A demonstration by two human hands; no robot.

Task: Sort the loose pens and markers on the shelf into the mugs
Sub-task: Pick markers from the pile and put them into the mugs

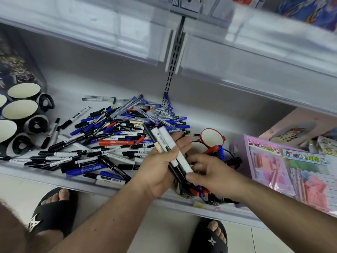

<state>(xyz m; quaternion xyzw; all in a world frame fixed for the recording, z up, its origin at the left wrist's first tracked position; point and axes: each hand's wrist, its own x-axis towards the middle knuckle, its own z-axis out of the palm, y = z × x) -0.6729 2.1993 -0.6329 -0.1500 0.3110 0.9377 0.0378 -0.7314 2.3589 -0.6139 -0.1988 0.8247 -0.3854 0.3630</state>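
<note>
White shelf [60,83], loose pen pile [116,136] mid-shelf, empty mugs [20,108] far left. Left hand [160,170] fingers curled round marker bundle [169,150]; right hand [209,174] pinches its lower end. Risk: loose bundle slipping, markers falling off shelf edge.

Pile of pens and markers [116,136]: mixed stock — black caps with white or grey printed barrels, many solid blue, a few red; one large red marker [116,142] with black lettering lies in the pile. Bundle of markers [169,148] in the left hand [160,170]: white barrels, black ends. Mugs at left [20,108]: cream inside, black-and-white patterned outside with black handles. Red-rimmed mug [212,137]: white inside. Mug below the hands [197,190]: dark, holding red and blue pens. Boxed toy set [291,172]: pink and lilac, blue label, cartoon print. Shelf [109,84]: pale grey. Sandals [52,214]: black, white emblems.
</note>
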